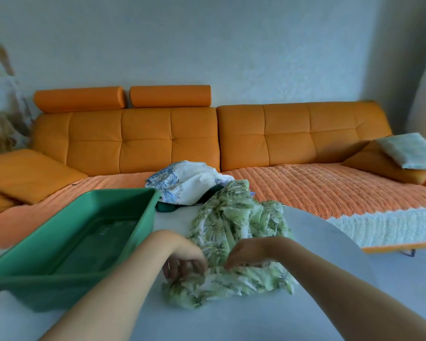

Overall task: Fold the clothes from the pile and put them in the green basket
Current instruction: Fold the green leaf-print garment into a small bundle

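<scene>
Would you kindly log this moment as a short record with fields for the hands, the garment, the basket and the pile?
left hand: grips the near edge of the leaf-print garment
right hand: pinches the same edge, beside the left hand
leaf-print garment: crumpled on the table, not yet folded
basket: green, left of the garment, no clothes visible inside
pile: white-and-blue cloth over something dark green, behind the garment
sofa: orange, behind the table
</scene>
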